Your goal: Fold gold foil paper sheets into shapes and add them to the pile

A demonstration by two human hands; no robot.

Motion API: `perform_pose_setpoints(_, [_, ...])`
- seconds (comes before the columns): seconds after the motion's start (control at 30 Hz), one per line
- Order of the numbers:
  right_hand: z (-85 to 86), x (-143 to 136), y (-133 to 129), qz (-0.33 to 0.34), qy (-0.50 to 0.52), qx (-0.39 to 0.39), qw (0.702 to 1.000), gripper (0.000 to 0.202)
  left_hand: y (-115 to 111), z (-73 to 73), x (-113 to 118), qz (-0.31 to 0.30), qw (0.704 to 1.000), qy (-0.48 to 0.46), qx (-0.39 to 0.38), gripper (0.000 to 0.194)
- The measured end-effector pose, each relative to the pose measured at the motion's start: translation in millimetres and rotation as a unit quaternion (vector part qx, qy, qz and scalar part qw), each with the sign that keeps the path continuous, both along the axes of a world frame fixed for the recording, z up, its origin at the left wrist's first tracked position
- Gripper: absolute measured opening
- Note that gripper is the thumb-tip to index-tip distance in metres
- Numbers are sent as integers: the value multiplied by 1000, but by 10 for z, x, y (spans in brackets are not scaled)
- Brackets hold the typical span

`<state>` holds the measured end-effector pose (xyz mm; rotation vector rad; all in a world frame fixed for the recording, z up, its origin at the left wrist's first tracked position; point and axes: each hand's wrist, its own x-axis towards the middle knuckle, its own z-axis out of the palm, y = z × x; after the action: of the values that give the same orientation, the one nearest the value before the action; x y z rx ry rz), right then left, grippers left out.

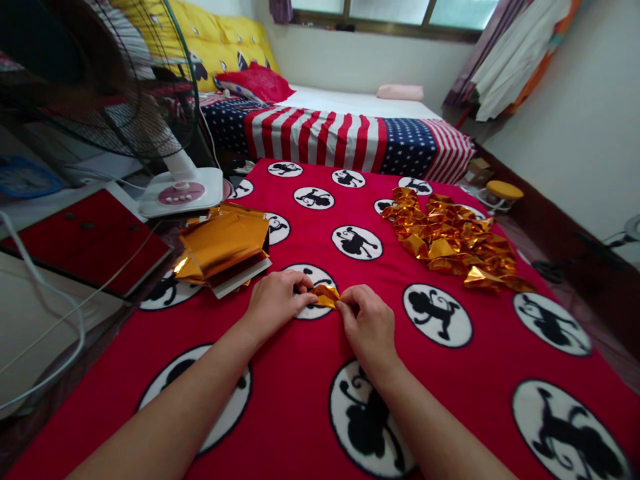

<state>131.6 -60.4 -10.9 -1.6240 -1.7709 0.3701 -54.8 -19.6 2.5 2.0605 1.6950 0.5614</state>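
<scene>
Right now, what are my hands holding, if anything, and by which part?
A small folded piece of shiny gold paper, pinched at opposite ends by the left hand and the right hand.

We hold our bare left forearm (187, 393) and bare right forearm (433, 417) slanting inward from below; our left hand (276, 295) and right hand (370, 323) face each other, near but apart, thumbs (306, 301) pinched against curled fingers (301, 281).

- one left hand (277, 299), one right hand (370, 325)
- one held foil piece (326, 296)
- one stack of foil sheets (227, 233), too overlapped to count
- one heap of foil pieces (443, 250), too tangled to count
- one white-based fan (181, 183)
- one bed (333, 101)
- one stool (505, 190)
- three window panes (387, 11)
</scene>
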Motion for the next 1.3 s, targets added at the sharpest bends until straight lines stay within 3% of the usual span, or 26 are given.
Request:
perform_pose_setpoints(0.13, [1,0,-7,4,25,3,1000,9,-7,-37,-21,-1,1000,-18,-6,14])
perform_pose_setpoints(0.23, [5,12,-12,0,99,-17,995,8,-39,-84,-49,-5,997,-72,-5,15])
perform_pose_setpoints(0.37, [22,-9,1,-1,278,-77,958,10,-62,-101,-76,-44,979,-200,-2,13])
perform_pose_setpoints(0.47, [46,-76,-4,8,352,-81,932,14,-69,-74,-65,-42,955,-290,-54,14])
perform_pose_setpoints(0.6, [58,-174,-38,40,359,-80,929,13,-95,-41,-32,-64,917,-374,-126,33])
perform_pose_setpoints(0.73, [43,-210,-60,67,379,-73,920,10,-126,-33,-15,-74,919,-373,-109,20])
perform_pose_setpoints(0.9, [25,-205,-77,67,442,-79,891,22,-157,-21,10,-22,885,-450,-116,23])
perform_pose_setpoints(1.03, [29,-196,-90,63,457,-100,882,15,-184,-2,43,-10,859,-494,-131,34])
perform_pose_setpoints(1.13, [42,-183,-94,60,471,-115,873,16,-204,20,65,-23,867,-483,-120,45])
perform_pose_setpoints(1.3, [54,-148,-79,78,460,-136,874,17,-212,69,35,-66,922,-381,-12,17])
